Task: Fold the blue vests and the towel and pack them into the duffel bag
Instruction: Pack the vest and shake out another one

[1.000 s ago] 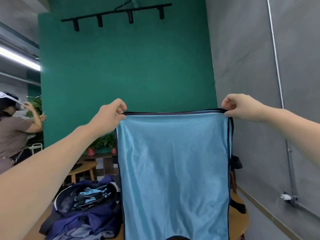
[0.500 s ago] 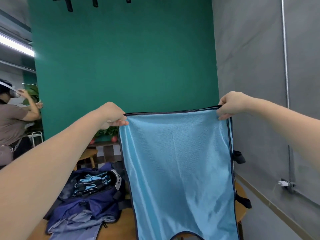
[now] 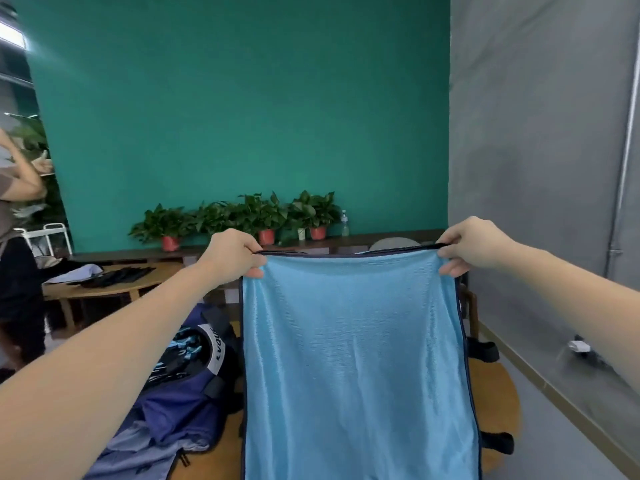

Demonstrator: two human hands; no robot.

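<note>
A: What are the hands doing with the cloth?

B: The left hand point(image 3: 232, 255) is pinching one top corner of the blue vest point(image 3: 353, 358), fingers curled over the dark trim. The right hand point(image 3: 472, 245) is gripping the other top corner the same way. The vest is hanging straight down between them, in the air, above the wooden table point(image 3: 498, 403).

A: And the bag?

B: The duffel bag point(image 3: 187, 386) is lying on the table just left of the hanging vest, its mouth gaping, with blue and black fabric already showing inside.

A: What is worrying you from here?

B: Mostly the cloth itself. It is looking thin and slippery, so if one pinch is loosening while the vest is being lowered, that corner is likely dropping and the fold is going crooked. The lower part is running out of view, so I cannot tell whether it is catching on anything. The dark strap ends point(image 3: 485, 351) are poking out along the right edge and could be getting trapped inside the fold.

A: Anything else nearby?

B: Potted plants point(image 3: 242, 216) are sitting on a ledge along the green wall, and another person point(image 3: 17, 216) is standing at far left, well apart from the work.
</note>
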